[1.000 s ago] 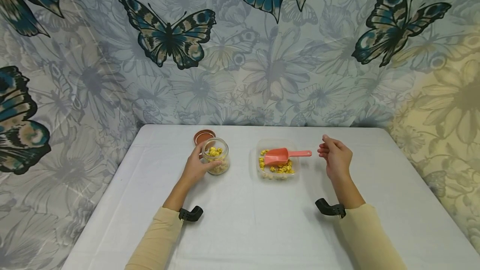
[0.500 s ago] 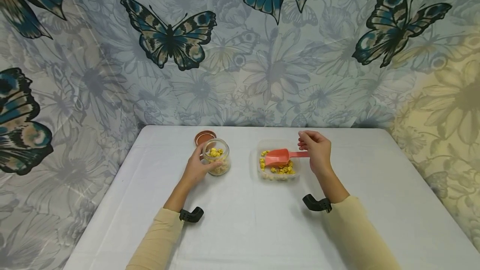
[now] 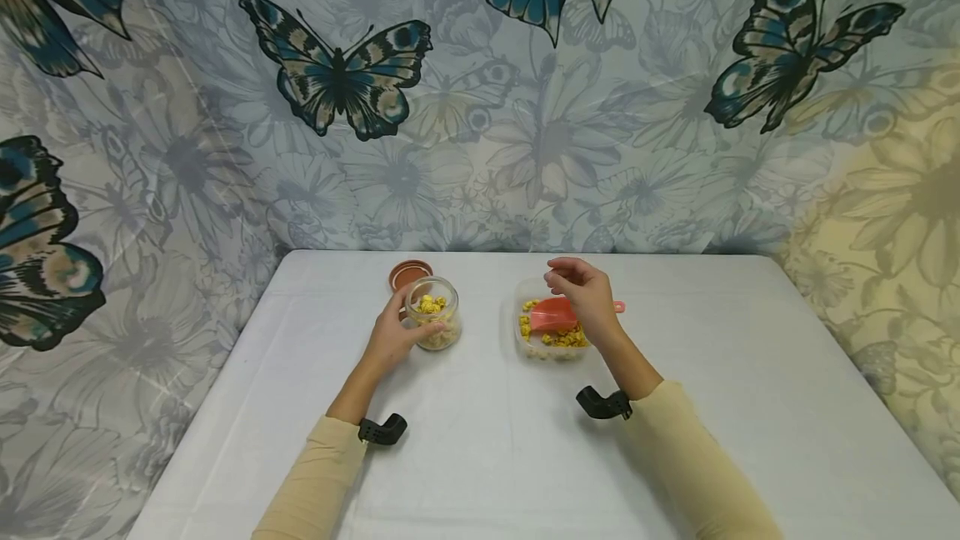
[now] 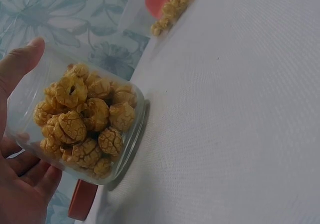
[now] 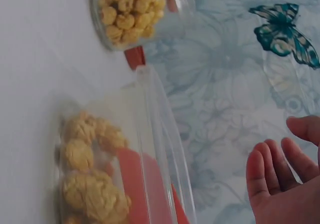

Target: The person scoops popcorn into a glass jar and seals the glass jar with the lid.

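My left hand grips a clear glass jar by its side, fingers behind and thumb across the front. Caramel popcorn fills the lower part of the jar, which stands upright and uncovered. To the right sits a clear plastic container with more popcorn inside. A coral scoop lies across that container, its handle reaching past the right rim. Over the container hovers my right hand, fingers loosely bent, holding nothing. It hides the middle of the scoop in the head view.
A brown-red lid lies just behind the jar, partly covered by it. White cloth covers the table, and a butterfly-patterned curtain hangs along its back edge. Each wrist carries a black camera band.
My right hand has travelled left, from beside the scoop's handle to above the container. The left hand and jar have stayed in place, as have the scoop and container.
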Motion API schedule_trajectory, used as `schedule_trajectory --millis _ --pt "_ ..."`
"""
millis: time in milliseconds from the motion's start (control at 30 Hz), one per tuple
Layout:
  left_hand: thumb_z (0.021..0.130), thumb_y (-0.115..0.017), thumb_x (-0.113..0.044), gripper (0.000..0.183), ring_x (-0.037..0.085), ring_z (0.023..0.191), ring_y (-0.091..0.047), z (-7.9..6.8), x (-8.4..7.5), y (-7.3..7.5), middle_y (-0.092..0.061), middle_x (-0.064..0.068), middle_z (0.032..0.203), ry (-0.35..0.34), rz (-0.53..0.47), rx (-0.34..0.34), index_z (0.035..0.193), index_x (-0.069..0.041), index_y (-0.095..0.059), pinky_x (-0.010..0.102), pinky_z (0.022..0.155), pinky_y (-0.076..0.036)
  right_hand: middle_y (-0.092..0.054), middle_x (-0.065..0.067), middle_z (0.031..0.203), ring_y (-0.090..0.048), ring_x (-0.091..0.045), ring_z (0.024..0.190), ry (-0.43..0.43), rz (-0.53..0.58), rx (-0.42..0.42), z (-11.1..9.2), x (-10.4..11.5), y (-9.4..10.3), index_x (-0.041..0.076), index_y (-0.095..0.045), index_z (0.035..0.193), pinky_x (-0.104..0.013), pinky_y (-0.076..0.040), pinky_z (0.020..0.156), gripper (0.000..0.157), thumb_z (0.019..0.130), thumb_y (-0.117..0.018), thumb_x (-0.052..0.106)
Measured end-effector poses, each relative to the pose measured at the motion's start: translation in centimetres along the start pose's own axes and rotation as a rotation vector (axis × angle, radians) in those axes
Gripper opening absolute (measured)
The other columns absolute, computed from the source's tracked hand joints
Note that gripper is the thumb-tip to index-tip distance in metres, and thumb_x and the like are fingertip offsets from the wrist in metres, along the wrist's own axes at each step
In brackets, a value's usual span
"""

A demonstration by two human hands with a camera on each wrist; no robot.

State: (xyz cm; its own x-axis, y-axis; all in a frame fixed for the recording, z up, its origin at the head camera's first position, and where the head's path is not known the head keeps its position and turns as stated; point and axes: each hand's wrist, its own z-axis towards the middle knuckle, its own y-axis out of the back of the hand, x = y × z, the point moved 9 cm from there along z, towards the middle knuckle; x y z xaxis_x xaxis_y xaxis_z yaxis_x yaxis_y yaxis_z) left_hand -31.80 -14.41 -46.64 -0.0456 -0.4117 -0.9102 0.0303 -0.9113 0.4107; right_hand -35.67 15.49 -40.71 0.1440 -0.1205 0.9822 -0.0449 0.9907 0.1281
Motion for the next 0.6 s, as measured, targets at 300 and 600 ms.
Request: schedule_trajectory --millis 300,600 --pt "0.068 -0.076 -0.040 0.085 0.025 0.130 -0.036 -0.1 -0.5 0.0 -0.037 0.007 0.141 0.006 -0.001 0.008 0.138 -0.020 -0.032 0.044 0.108 -0.031 -0.057 -0.017 0.111 -0.055 -0.017 0.097 -0.002 -0.070 0.183 -0.2 0.1 -4.8 0.009 -0.056 0.117 -0.021 -0.049 0.081 0.040 0.081 -0.068 0.022" --pt "0.067 -0.076 -0.045 0.085 0.024 0.130 -0.036 0.1 0.2 -0.2 -0.039 0.005 0.140 -0.001 -0.007 0.009 0.137 -0.024 -0.032 0.044 0.108 -0.031 -0.051 -0.019 0.121 -0.051 -0.035 0.112 -0.008 -0.060 0.318 -1.1 0.3 -8.6 0.007 -0.048 0.126 -0.033 -0.049 0.090 0.053 0.078 -0.070 0.016"
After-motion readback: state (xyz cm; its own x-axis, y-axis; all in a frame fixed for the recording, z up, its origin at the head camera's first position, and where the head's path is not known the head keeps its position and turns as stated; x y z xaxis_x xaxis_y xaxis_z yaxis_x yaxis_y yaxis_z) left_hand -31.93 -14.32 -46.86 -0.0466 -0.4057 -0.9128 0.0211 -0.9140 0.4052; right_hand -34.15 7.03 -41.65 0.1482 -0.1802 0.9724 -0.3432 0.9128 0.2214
